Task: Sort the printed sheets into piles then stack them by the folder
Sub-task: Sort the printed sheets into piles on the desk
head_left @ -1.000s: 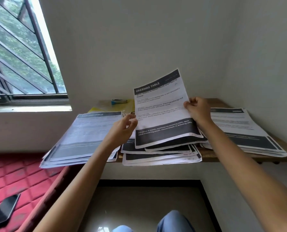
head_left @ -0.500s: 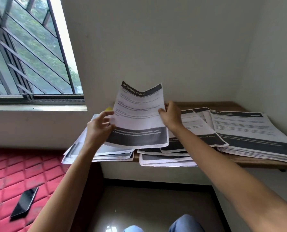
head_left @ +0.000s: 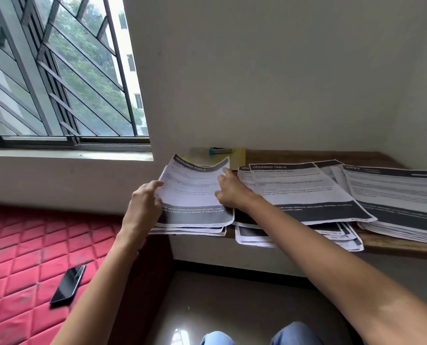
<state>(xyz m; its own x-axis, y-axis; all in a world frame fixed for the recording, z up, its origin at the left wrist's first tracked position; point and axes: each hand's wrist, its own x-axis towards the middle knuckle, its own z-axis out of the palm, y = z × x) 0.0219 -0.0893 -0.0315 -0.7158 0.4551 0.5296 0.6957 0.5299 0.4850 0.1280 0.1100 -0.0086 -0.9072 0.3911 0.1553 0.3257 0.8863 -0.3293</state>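
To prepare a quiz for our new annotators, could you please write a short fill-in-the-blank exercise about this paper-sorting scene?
1. The left hand and the right hand hold a sheet headed DRESSING ____.
2. The phone lies on the ____ mattress.
3. The folder at the back of the shelf is ____.

Missing words: TABLE; red; yellow.
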